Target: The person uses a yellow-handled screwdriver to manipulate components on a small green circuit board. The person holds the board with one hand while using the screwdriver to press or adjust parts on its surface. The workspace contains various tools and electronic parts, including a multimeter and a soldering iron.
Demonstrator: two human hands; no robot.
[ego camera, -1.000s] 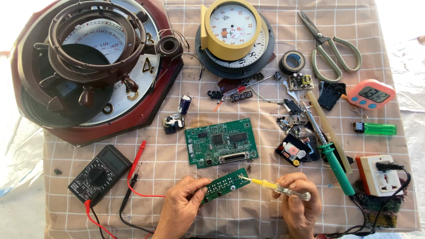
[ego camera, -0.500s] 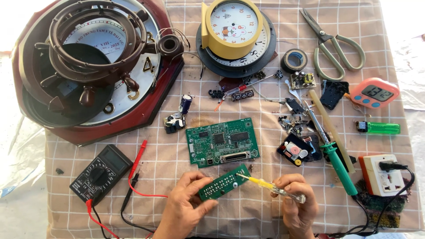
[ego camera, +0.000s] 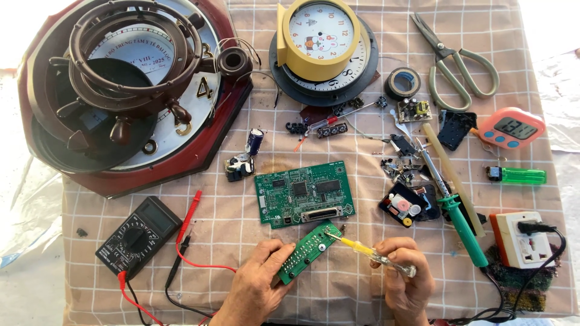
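I count two circuit boards: my left hand [ego camera: 257,290] fingers pinch the narrow circuit board [ego camera: 307,252], my right hand [ego camera: 406,284] fingers pinch one yellow screwdriver [ego camera: 362,249], near the bench [ego camera: 338,302] front edge.

Head camera, sole view: I look straight down, fairly near, over the beige checked cloth-covered table [ego camera: 362,302].

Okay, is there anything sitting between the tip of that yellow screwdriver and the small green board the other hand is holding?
Nothing visible does. The right hand holds the yellow screwdriver, whose tip already meets the upper end of the small green board gripped by the left hand. The larger circuit board lies just above, clear of the tip.
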